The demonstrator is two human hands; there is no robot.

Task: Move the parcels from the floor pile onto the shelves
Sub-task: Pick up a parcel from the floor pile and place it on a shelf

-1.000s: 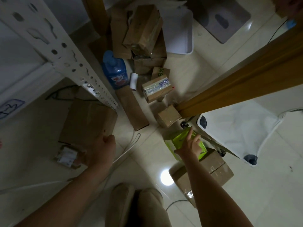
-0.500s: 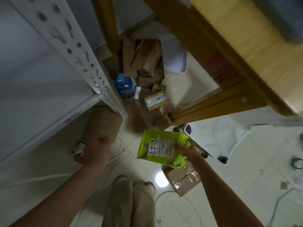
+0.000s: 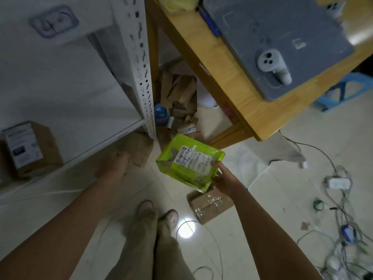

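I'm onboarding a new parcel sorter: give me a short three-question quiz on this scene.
1. True or false: the taped box lies on the floor.
2. How many hands grip the green parcel? A none, B one, C two.
3. Fill in: the brown box stands on the white ____.

Key: 1 true. 2 B, the right hand alone. 3 shelf.
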